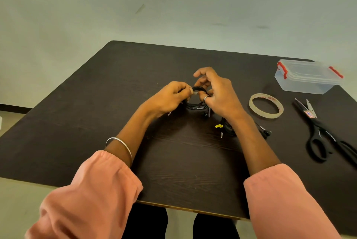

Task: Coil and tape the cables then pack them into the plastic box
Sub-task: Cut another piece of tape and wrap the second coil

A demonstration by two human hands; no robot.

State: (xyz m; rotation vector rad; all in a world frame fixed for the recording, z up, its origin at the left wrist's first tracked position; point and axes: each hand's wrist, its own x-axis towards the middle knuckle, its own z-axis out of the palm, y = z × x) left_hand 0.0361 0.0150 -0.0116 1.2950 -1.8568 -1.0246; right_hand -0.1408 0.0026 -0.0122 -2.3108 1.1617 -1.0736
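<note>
Hiding under right hand: second cable.

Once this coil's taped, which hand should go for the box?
Right, probably. The plastic box sits at the table's far right, past the tape roll, on the right hand's side. The left hand would have to cross over the coiled cable.
</note>
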